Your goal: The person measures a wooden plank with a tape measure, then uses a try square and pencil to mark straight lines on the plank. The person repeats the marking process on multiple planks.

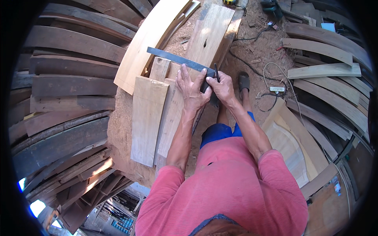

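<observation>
A try square with a dark steel blade lies across the ends of several boards. My left hand grips it near its stock, with fingertips on the blade and the thumb against the stock side. Between the fingers of my right hand is a dark, thin pencil, its body standing up close to the blade's right end. Beyond the blade, a pale board with a dark knot stretches away. Nearer to me are a short wooden piece and a wide board.
Dark planks are stacked along the left. More curved-looking boards and a carved wooden panel lie on the right. A power strip and its cords rest on the sawdust floor. A tape measure sits at the far edge.
</observation>
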The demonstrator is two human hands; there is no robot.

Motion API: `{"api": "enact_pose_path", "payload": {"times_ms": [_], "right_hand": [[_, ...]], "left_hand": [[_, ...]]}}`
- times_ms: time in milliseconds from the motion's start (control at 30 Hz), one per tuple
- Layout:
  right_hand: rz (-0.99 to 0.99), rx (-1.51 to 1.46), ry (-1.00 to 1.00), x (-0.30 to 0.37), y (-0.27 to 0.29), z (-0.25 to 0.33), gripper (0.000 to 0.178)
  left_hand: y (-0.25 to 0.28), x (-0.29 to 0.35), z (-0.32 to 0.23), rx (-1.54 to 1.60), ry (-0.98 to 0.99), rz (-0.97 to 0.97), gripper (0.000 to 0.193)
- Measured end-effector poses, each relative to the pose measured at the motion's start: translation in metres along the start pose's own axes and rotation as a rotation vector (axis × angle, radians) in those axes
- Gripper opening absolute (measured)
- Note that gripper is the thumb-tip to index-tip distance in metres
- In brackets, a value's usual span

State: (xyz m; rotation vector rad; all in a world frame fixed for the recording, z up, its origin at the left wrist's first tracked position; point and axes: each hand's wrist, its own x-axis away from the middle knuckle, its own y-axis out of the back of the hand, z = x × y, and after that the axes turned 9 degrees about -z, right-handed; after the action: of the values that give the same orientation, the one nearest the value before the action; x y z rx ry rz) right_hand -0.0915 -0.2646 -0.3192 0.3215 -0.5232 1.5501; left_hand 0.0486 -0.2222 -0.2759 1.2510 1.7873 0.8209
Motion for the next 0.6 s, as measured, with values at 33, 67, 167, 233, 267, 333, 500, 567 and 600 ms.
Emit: {"api": "enact_pose_path", "payload": {"times_ms": [33,67,167,233,267,333,500,567,600], "right_hand": [[-0.025,0.016,-0.004,-0.0004,0.0002,0.0032,0.013],[-0.034,0.012,-0.006,-0.0006,0.0005,0.003,0.013],[-0.048,0.009,-0.005,-0.0015,0.001,0.0049,0.013],[-0.043,0.019,0.008,-0.0022,0.002,0.0074,0.014],[-0.044,0.021,0.003,-0.0021,0.0021,0.0079,0.014],[-0.048,0.025,-0.006,-0.0022,0.0021,0.0085,0.013],[-0.053,0.032,-0.021,-0.0033,0.002,0.0088,0.014],[-0.043,0.035,-0.029,-0.0036,0.0023,0.0084,0.013],[-0.032,0.043,-0.029,-0.0037,0.0028,0.0081,0.012]], "left_hand": [[-0.0003,0.0,-0.0018,-0.026,0.01,0.003,0.072],[-0.0006,0.0001,-0.0037,-0.053,0.019,0.005,0.073],[-0.0042,0.0007,-0.0052,-0.093,0.043,0.007,0.076],[-0.0053,0.0007,-0.0058,-0.104,0.056,0.008,0.076],[-0.0051,0.0006,-0.0064,-0.108,0.06,0.008,0.076],[-0.0052,0.0006,-0.0067,-0.116,0.067,0.011,0.076],[-0.0048,-0.0008,-0.0074,-0.161,0.054,0.02,0.076],[-0.0053,-0.0006,-0.0075,-0.159,0.055,0.016,0.076],[-0.0055,-0.0004,-0.0077,-0.158,0.055,0.014,0.076]]}}
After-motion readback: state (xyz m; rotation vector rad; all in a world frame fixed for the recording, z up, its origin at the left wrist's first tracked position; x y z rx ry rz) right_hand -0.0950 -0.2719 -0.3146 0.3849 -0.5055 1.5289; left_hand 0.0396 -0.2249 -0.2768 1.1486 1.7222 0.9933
